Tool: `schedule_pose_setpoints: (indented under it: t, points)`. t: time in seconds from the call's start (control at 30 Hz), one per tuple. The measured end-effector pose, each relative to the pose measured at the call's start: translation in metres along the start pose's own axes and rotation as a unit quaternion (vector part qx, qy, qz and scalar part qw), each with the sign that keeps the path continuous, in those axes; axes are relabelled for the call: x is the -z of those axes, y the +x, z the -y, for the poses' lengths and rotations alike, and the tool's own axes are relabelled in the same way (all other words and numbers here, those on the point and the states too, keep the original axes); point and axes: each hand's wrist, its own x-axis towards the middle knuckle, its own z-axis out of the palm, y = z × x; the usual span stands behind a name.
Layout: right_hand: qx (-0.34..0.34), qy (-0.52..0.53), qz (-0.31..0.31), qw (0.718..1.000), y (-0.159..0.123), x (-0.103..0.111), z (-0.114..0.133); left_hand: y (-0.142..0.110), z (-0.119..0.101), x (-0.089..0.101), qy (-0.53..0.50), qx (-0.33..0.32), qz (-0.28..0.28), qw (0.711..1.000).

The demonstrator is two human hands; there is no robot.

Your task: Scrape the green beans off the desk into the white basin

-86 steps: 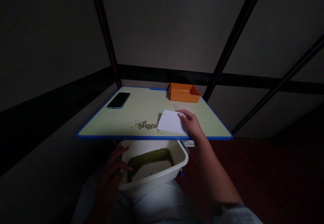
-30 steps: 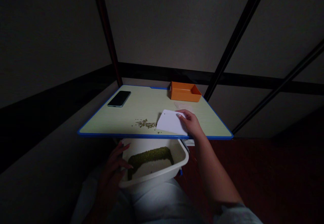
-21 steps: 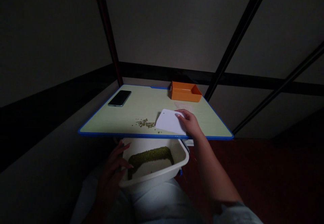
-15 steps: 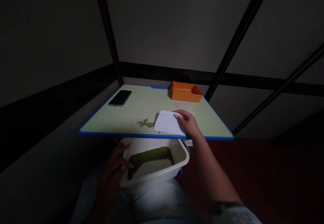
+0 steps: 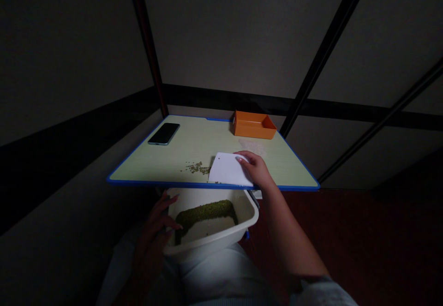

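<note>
My right hand [image 5: 255, 167] grips a flat white scraper [image 5: 228, 169] with a small hole in its corner. The scraper lies low over the table near its front edge. At its left side a scatter of small green beans [image 5: 198, 167] is spread on the tabletop, and a few lie by the edge under it. Below that edge, on my lap, rests a white plastic tub [image 5: 211, 243]. A heap of green beans [image 5: 211, 211] lies along the tub's far side. My left hand [image 5: 157, 227] is closed over the tub's left rim, its fingertips inside.
The pale green table [image 5: 138, 163] has a raised blue edge. A phone [image 5: 164, 134] lies at its back left, an orange open box [image 5: 255, 126] at its back right. Some whitish, translucent material [image 5: 252, 147] lies before the box. Wall panels stand close behind and to the left.
My right hand has drawn the scraper slightly left and toward the table's front edge. My left hand and the tub stay where they were.
</note>
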Motion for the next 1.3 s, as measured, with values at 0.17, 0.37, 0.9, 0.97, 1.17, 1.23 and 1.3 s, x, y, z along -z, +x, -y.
schedule_pose_setpoints:
  t: [0.17, 0.37, 0.9, 0.97, 1.17, 1.23, 1.3]
  points:
    - [-0.004, 0.010, 0.006, 1.000, -0.001, 0.000, 0.000, 0.001, -0.001, 0.000, 0.006, -0.008, -0.001, 1.000]
    - [-0.005, 0.016, 0.001, 1.000, -0.001, 0.001, 0.001, 0.001, -0.002, -0.001, 0.001, -0.008, -0.007, 1.000]
    - [0.007, 0.053, 0.024, 0.998, 0.001, -0.017, 0.006, 0.002, -0.004, -0.002, 0.002, -0.007, -0.026, 1.000]
    - [-0.003, 0.068, -0.008, 0.998, 0.000, -0.016, 0.003, 0.001, -0.005, -0.003, 0.000, -0.001, -0.027, 1.000]
    - [-0.047, 0.093, -0.173, 0.979, 0.001, -0.004, -0.007, 0.000, -0.003, -0.003, 0.005, 0.004, -0.037, 0.999]
    - [-0.065, 0.086, -0.191, 0.976, 0.000, 0.002, -0.008, 0.000, -0.002, -0.004, 0.003, 0.002, -0.038, 0.999]
    - [-0.072, 0.075, -0.186, 0.977, -0.002, 0.006, -0.009, 0.000, -0.001, -0.004, 0.001, -0.004, -0.037, 0.999]
